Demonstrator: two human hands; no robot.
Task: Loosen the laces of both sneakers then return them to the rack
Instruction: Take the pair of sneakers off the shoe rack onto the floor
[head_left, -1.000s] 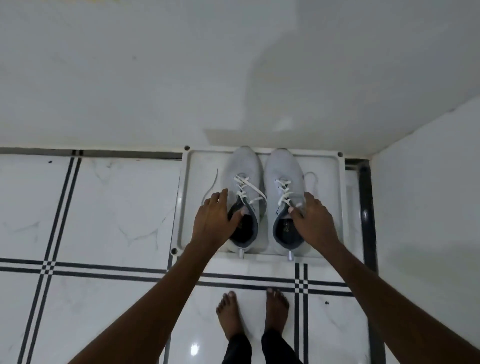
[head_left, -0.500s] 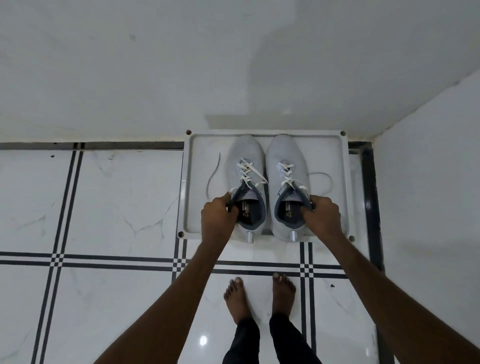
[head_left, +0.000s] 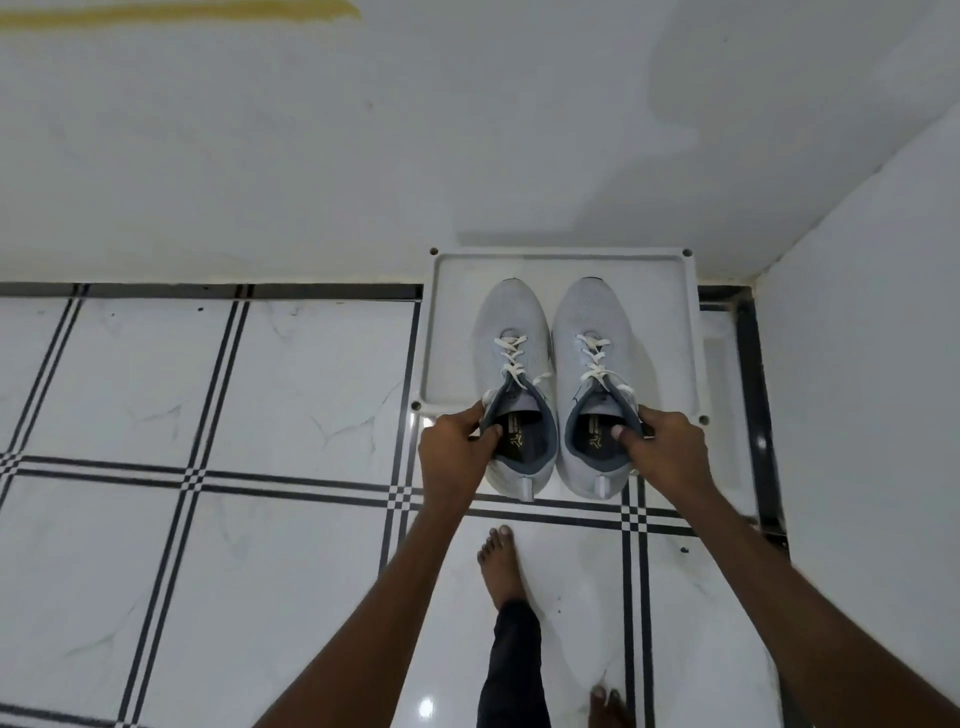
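Both sneakers now off rack (head_left: 563, 262), heels hanging out past front edge, whereas half a second ago they sat further in. Loose lace ends no longer trailing on tray. Looks like pull-out step, laces not worked yet.

Left hand (head_left: 457, 457) clamped on left sneaker (head_left: 514, 332) collar, thumb inside opening, fingers outside. Right hand (head_left: 662, 452) same on right sneaker (head_left: 597, 327). Arms stretched forward and down, hands apart, one per shoe. One bare foot (head_left: 501, 564) stepping back on floor.
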